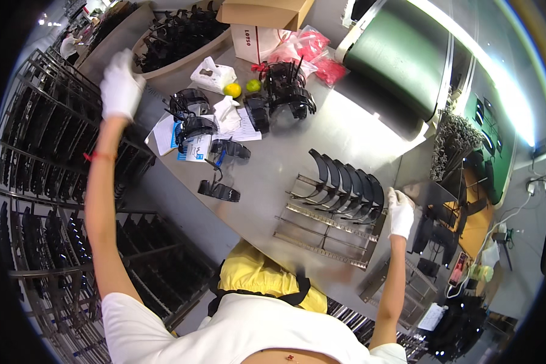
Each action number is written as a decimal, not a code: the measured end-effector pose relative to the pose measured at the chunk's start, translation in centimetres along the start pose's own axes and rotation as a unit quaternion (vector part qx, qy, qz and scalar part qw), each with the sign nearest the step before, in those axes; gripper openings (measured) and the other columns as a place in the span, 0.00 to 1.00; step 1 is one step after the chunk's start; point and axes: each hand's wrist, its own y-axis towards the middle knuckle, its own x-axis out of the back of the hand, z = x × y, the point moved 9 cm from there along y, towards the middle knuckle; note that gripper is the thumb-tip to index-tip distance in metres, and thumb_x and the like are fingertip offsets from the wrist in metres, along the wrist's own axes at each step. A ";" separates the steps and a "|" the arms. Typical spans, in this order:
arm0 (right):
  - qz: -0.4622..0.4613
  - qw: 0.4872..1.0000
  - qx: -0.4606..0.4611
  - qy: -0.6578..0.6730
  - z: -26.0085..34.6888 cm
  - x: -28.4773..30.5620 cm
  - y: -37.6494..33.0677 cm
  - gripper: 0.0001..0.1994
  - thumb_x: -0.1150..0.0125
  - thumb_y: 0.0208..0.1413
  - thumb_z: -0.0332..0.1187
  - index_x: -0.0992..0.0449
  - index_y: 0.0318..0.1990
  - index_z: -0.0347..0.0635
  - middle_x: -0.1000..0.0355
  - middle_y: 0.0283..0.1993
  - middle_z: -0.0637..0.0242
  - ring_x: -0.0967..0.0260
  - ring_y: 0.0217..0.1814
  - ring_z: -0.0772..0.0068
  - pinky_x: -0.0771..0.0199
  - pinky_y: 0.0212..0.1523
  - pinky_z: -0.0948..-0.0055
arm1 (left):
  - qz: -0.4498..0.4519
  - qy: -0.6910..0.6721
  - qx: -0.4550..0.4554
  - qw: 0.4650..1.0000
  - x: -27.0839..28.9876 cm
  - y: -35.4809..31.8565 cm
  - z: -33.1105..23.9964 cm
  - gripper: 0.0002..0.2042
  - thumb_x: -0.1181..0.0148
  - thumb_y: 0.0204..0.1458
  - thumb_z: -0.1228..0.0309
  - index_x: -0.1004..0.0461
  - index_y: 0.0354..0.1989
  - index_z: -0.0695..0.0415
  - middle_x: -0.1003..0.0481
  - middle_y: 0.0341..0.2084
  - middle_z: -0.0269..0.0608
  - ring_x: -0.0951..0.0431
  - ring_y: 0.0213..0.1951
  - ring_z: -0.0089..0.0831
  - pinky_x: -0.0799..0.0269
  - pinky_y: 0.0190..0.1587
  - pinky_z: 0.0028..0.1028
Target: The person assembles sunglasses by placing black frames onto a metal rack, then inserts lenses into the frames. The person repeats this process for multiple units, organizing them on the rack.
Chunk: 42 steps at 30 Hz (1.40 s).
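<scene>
White gloves (120,94) cover the left hand (122,82) and the right hand (401,213), reaching about to the wrist. A thin red cord bracelet (101,157) with a small knot or bead circles the left forearm. The shirt (258,324) is plain white, short-sleeved and wide-necked; a tiny red pendant (290,357) (too small to make out) shows at the neckline. Bright yellow clothing (255,273) edged in black shows beyond.

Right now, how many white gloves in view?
2: one on the left hand, by the bin of black pieces; one on the right hand, at the metal rack's right end. The background person is too small to check for gloves.
</scene>
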 end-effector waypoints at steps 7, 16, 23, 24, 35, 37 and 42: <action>0.091 0.949 0.244 0.176 14.9 -4.4 -9.7 0.10 0.34 0.54 0.35 0.18 0.43 0.44 0.21 0.39 0.60 0.23 0.42 0.59 0.22 0.45 0.65 | 0.487 -0.514 0.187 0.681 -14.6 -29.2 -11.2 0.16 0.40 0.56 0.59 0.21 0.47 0.57 0.18 0.36 0.41 0.20 0.39 0.31 0.27 0.44 0.35; 0.046 0.885 0.462 0.028 23.0 -5.7 -19.1 0.24 0.30 0.40 0.32 0.24 0.49 0.51 0.26 0.42 0.66 0.26 0.42 0.62 0.25 0.37 0.65 | 0.303 -0.519 0.044 0.798 4.0 -21.4 -24.0 0.09 0.39 0.57 0.66 0.23 0.30 0.57 0.22 0.25 0.48 0.21 0.26 0.47 0.27 0.29 0.38; -0.003 0.916 -0.105 0.388 -1.5 3.7 -6.6 0.15 0.43 0.64 0.41 0.23 0.39 0.35 0.29 0.26 0.69 0.32 0.28 0.81 0.31 0.32 0.75 | 0.155 -0.629 -0.178 0.740 13.4 -20.9 -31.3 0.09 0.34 0.48 0.77 0.25 0.37 0.54 0.27 0.23 0.41 0.27 0.27 0.43 0.33 0.32 0.38; -0.007 0.939 -0.122 0.321 -4.6 4.2 -5.0 0.15 0.42 0.63 0.42 0.23 0.40 0.36 0.30 0.26 0.68 0.33 0.28 0.82 0.32 0.34 0.76 | 0.163 -0.633 -0.186 0.734 13.3 -21.1 -32.2 0.08 0.34 0.48 0.77 0.25 0.37 0.54 0.27 0.23 0.41 0.27 0.27 0.43 0.33 0.32 0.38; 0.161 0.986 0.006 -0.040 -6.3 -3.2 2.4 0.21 0.53 0.64 0.48 0.23 0.47 0.38 0.23 0.44 0.43 0.26 0.49 0.41 0.29 0.51 0.52 | 0.391 -0.737 0.065 0.548 10.7 -24.6 -34.1 0.23 0.44 0.60 0.46 0.29 0.31 0.57 0.33 0.25 0.31 0.38 0.29 0.20 0.44 0.32 0.22; 0.189 0.981 0.017 -0.047 -6.0 -3.4 2.9 0.21 0.52 0.64 0.46 0.23 0.45 0.35 0.24 0.43 0.41 0.27 0.50 0.40 0.30 0.52 0.52 | 0.398 -0.770 0.109 0.487 10.7 -24.9 -34.4 0.23 0.44 0.59 0.45 0.33 0.31 0.56 0.35 0.25 0.32 0.38 0.29 0.20 0.44 0.33 0.22; 0.191 0.979 0.037 -0.063 -6.8 -4.1 3.2 0.23 0.53 0.65 0.47 0.22 0.42 0.34 0.24 0.43 0.40 0.27 0.49 0.39 0.30 0.50 0.51 | 0.370 -0.835 0.160 0.374 10.8 -24.6 -35.2 0.23 0.47 0.61 0.45 0.39 0.31 0.53 0.40 0.25 0.31 0.41 0.32 0.24 0.45 0.36 0.23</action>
